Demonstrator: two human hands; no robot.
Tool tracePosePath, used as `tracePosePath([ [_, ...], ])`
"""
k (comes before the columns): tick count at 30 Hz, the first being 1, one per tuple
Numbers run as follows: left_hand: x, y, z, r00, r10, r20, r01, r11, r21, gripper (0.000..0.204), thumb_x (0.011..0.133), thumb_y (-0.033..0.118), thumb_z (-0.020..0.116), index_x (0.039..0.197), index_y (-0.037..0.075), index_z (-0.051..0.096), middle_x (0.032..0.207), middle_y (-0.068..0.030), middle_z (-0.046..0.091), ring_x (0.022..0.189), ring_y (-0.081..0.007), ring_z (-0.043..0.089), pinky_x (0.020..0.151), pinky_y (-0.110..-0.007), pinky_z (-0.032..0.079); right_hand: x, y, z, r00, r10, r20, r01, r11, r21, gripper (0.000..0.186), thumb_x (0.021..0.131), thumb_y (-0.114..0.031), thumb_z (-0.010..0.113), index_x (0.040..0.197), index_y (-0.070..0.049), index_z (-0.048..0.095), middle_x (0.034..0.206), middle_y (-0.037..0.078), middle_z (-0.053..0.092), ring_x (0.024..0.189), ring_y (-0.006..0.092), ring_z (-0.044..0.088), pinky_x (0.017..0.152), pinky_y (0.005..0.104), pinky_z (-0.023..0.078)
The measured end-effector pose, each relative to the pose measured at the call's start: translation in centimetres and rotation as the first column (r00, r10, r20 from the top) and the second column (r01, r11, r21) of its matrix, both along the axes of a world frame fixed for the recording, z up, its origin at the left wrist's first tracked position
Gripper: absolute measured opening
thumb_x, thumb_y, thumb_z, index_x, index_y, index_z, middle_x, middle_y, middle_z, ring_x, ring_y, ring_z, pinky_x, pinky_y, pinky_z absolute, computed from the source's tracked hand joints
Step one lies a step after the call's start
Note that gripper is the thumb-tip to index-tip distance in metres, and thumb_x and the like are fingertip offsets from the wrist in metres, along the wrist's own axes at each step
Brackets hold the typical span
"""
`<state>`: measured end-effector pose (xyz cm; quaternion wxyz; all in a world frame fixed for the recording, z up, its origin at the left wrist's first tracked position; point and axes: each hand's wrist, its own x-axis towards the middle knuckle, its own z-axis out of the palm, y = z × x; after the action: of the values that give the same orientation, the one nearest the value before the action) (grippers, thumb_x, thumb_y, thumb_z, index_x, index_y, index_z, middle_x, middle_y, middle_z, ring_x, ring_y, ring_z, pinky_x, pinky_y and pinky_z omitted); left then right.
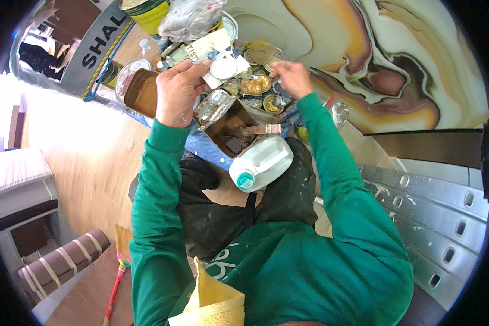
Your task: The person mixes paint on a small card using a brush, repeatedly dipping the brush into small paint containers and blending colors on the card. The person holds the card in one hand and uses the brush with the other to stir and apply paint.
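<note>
Left hand [179, 91]: thumb and fingers pinched on white card [223, 69], which juts beyond the fingertips. Right hand [293, 79]: fingers curled, just beside the round tins [255, 85]; cannot tell whether they grip anything. Nearer the body than both hands' fingers: open brown box [220, 139], white jug [267, 161].

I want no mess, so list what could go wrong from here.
The white jug, close beside the person's leg, could get bumped over. The right hand, close to crowded round containers, might knock one. The white card, in the grip of the left hand, could slip onto them.
</note>
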<state>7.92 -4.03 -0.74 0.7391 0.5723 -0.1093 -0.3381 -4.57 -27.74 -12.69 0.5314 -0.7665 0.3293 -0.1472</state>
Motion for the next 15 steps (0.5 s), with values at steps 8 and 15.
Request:
tracePosePath([
  [8, -0.8, -0.6, 0.2, 0.998, -0.018, 0.057, 0.019, 1.000, -0.010, 0.017, 0.089, 0.006, 0.063, 0.102, -0.006, 0.062, 0.097, -0.0120, 0.068, 0.084, -0.0188, 0.068, 0.074, -0.032, 0.054, -5.4, -0.4, 12.7, 0.944, -0.081, 0.319, 0.029, 0.986, 0.167, 0.076, 0.097, -0.063, 0.025, 0.098, -0.002, 0.068, 0.074, 0.004, 0.064, 0.050, 0.0069, 0.049, 0.044, 0.0191, 0.036],
  [15, -0.9, -1.4, 0.1, 0.973, -0.067, 0.219, 0.049, 0.995, 0.086, 0.013, 0.088, 0.008, 0.066, 0.092, -0.005, 0.068, 0.089, -0.0086, 0.070, 0.077, -0.0142, 0.067, 0.071, -0.028, 0.055, -9.6, 1.8, 18.4, 0.925, -0.023, 0.379, -0.043, 0.985, 0.165, 0.054, 0.099, -0.045, 0.045, 0.090, 0.003, 0.067, 0.066, 0.006, 0.062, 0.048, 0.0082, 0.052, 0.044, 0.0191, 0.040],
])
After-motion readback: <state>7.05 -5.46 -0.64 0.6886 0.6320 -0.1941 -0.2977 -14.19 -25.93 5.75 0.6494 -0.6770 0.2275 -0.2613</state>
